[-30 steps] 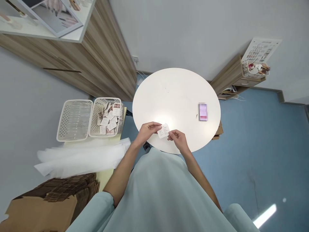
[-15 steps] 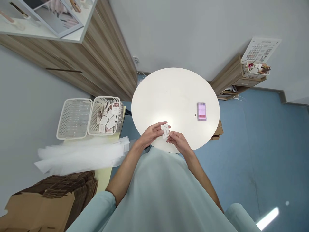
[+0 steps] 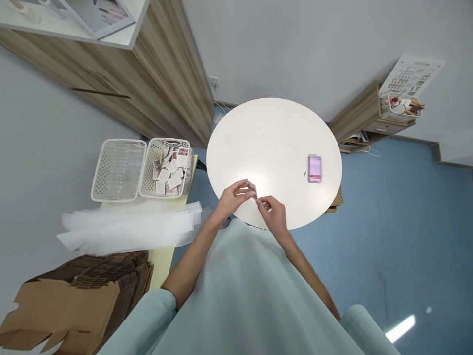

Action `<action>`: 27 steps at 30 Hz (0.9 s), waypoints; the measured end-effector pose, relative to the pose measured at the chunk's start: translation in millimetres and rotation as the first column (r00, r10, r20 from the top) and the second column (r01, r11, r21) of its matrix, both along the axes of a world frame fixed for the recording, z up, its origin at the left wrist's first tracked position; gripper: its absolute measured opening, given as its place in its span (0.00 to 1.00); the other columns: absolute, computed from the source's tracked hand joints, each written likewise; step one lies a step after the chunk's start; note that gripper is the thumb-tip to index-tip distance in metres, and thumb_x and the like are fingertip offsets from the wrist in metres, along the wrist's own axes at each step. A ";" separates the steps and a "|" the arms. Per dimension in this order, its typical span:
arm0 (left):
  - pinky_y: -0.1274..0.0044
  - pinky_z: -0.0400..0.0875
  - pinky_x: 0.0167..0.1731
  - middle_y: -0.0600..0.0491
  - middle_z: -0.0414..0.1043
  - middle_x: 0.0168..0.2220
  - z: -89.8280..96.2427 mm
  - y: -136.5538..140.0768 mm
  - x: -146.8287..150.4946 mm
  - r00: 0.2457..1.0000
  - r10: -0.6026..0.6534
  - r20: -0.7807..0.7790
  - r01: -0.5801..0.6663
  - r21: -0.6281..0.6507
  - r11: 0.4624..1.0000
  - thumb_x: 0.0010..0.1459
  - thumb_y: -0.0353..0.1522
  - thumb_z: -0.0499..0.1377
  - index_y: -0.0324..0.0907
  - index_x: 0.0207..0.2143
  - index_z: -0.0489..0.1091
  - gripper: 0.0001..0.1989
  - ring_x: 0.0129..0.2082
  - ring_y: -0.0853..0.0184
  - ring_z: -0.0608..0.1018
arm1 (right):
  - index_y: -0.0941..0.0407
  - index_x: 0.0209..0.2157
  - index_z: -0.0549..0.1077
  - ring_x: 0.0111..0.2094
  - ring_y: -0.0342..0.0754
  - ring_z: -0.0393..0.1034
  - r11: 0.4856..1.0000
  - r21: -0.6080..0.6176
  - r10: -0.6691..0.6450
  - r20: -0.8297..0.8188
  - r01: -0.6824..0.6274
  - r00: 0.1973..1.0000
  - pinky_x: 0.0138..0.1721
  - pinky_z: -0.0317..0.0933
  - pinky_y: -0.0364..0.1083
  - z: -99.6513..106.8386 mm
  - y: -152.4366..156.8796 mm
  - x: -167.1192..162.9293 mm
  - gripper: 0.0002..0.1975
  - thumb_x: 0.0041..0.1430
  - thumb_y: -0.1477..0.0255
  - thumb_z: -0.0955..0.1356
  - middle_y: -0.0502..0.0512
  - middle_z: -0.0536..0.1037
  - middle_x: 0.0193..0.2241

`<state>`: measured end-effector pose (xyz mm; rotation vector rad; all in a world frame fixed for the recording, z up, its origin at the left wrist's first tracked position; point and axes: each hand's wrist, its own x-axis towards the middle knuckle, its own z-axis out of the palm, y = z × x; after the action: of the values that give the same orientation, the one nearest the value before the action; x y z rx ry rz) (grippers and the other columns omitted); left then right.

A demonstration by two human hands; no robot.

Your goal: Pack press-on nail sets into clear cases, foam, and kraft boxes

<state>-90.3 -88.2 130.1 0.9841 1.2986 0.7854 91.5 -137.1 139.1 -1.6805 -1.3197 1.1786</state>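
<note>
Over the near edge of the round white table (image 3: pixel 273 133), a small printed card or packet (image 3: pixel 253 187) is tilted nearly edge-on between my hands. My left hand (image 3: pixel 233 198) pinches it between thumb and fingers. At its lower right corner, the thumb and forefinger of my right hand (image 3: pixel 271 209) close on it; the other fingers are curled. A phone with a blurred pink screen (image 3: pixel 315 168) lies on the table to the right of my hands.
To the left, a white basket (image 3: pixel 142 192) holds similar small packets, beside another basket (image 3: pixel 96 190) of clear plastic pieces. White translucent sheets (image 3: pixel 133 227) and folded cardboard boxes (image 3: pixel 66 305) lie nearer. A wooden cabinet (image 3: pixel 162 74) stands behind them; a small shelf (image 3: pixel 358 108) stands right.
The packet has turned from its printed white face towards me to nearly edge-on. My right hand has turned with it, and the view has shifted slightly.
</note>
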 end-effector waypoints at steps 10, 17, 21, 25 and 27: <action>0.68 0.77 0.42 0.46 0.82 0.40 3.7 0.5 -18.1 0.992 0.116 0.056 -0.114 -0.028 0.993 0.48 0.52 0.75 0.41 0.43 0.80 0.28 0.38 0.61 0.81 | 0.54 0.32 0.78 0.29 0.48 0.77 0.986 -0.168 -0.067 -0.363 0.006 0.929 0.34 0.68 0.47 -18.5 9.3 11.8 0.22 0.58 0.48 0.75 0.53 0.80 0.30; 0.69 0.77 0.42 0.47 0.82 0.40 4.7 0.2 -20.9 0.985 0.147 0.088 -0.144 -0.043 0.989 0.47 0.51 0.76 0.41 0.42 0.80 0.27 0.37 0.63 0.79 | 0.53 0.33 0.77 0.31 0.49 0.78 0.988 -0.157 -0.058 -0.376 -0.002 0.925 0.37 0.71 0.49 -19.5 6.5 8.8 0.22 0.59 0.47 0.75 0.53 0.80 0.31; 0.70 0.76 0.44 0.47 0.82 0.41 1.8 -0.5 -24.7 0.970 0.170 0.171 -0.147 -0.139 0.979 0.47 0.48 0.77 0.41 0.43 0.80 0.27 0.38 0.65 0.79 | 0.51 0.49 0.78 0.43 0.52 0.78 0.994 -0.073 0.045 -0.412 -0.082 0.910 0.45 0.73 0.51 -21.4 10.1 10.9 0.27 0.53 0.53 0.80 0.56 0.81 0.45; 0.70 0.76 0.46 0.47 0.82 0.42 1.6 -4.2 -23.8 0.949 0.114 0.295 -0.048 -0.223 0.974 0.50 0.45 0.77 0.40 0.45 0.81 0.25 0.40 0.65 0.80 | 0.46 0.63 0.70 0.60 0.57 0.72 0.977 0.058 0.208 -0.448 -0.204 0.869 0.56 0.73 0.54 -19.0 16.0 4.3 0.41 0.50 0.56 0.82 0.59 0.73 0.64; 0.70 0.75 0.48 0.47 0.82 0.43 1.9 -6.8 -21.2 0.933 0.094 0.346 -0.004 -0.251 0.968 0.50 0.44 0.77 0.40 0.45 0.81 0.24 0.41 0.64 0.81 | 0.47 0.64 0.69 0.65 0.58 0.68 0.964 0.100 0.264 -0.441 -0.246 0.858 0.61 0.71 0.56 -14.0 17.8 -1.0 0.40 0.53 0.55 0.81 0.59 0.70 0.66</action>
<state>-111.5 -95.0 132.0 0.5779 1.0750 0.7774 90.5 -119.3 125.1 -1.1226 -1.2753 1.5730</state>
